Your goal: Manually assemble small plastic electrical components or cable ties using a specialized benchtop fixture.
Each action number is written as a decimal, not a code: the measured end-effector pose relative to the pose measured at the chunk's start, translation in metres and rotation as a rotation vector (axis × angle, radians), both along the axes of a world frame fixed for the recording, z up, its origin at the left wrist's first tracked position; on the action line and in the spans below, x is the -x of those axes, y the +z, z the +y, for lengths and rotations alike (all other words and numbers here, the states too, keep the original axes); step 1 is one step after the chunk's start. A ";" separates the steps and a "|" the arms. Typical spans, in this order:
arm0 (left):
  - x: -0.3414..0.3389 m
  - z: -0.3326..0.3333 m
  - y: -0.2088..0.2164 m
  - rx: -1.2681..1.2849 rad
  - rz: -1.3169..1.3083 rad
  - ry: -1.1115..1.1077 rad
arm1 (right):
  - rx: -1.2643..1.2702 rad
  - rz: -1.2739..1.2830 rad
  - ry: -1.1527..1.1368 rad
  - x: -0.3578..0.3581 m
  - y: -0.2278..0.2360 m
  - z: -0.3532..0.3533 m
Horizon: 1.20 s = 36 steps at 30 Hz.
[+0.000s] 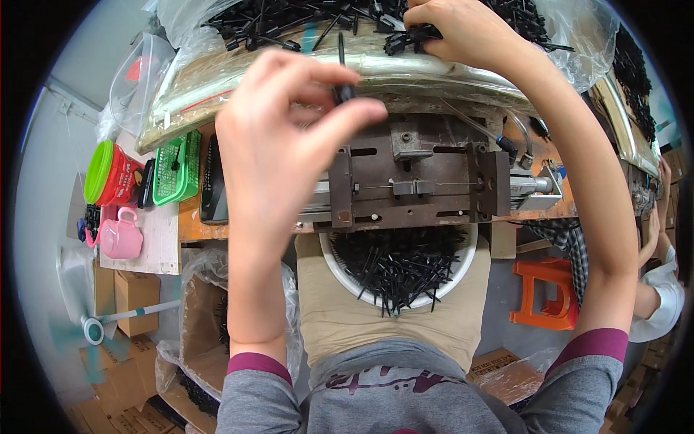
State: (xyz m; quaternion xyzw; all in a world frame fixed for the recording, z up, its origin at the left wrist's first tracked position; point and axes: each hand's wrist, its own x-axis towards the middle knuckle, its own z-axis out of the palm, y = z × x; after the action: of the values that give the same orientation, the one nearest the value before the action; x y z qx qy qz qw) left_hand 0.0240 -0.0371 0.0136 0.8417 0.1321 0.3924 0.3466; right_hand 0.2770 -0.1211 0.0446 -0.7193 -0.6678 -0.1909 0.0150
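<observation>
My left hand (278, 123), slightly blurred, is raised over the left side of a dark metal fixture (448, 163). Its thumb and forefinger pinch a black plastic part with a thin stem (342, 52), the stem pointing away from me. At the far edge of the bench, my right hand (466, 32) has its fingers closed on a black ribbed plastic part (423, 33) in a heap of similar black stemmed parts (289, 18). In the middle of the fixture, a small metal block (410, 188) sits on a thin rod.
On my lap, a white tub (471, 264) holds many black stemmed parts. A green basket (189, 181), a red bucket (119, 177) and a pink cup (121, 237) stand at left. An orange stool (528, 289) and another person's arm (645, 296) are at right; a fan (92, 330) at lower left.
</observation>
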 end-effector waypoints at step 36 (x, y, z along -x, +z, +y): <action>0.036 -0.094 -0.065 0.345 -0.174 -0.227 | -0.590 2.030 -0.230 0.141 -0.065 -0.129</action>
State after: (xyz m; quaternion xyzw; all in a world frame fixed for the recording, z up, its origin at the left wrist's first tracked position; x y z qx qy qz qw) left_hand -0.0116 -0.1308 -0.0509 0.7422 0.0711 0.3937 0.5377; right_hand 0.1362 -0.2500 -0.0209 -0.5684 -0.1977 0.3439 0.7208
